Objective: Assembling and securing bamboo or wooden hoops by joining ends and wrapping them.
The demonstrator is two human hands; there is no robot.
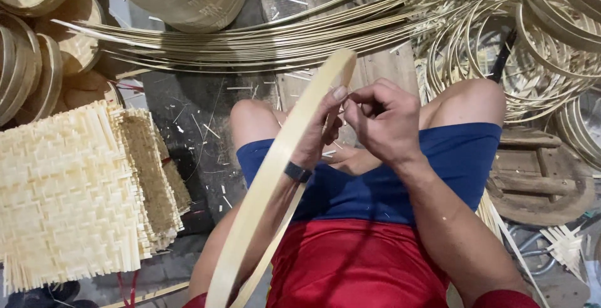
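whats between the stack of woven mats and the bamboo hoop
In the head view, a stretch of dark floor strewn with thin bamboo slivers lies between the woven mats and the hoop; the person's bare knee edges in near the hoop.

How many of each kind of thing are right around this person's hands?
Bamboo hoop held in the left hand: 1
Stack of woven bamboo mats: 1
Bundle of long bamboo strips: 1
Wooden stool: 1
Right hand, fingers pinched beside the left: 1
Total: 6, counting both hands
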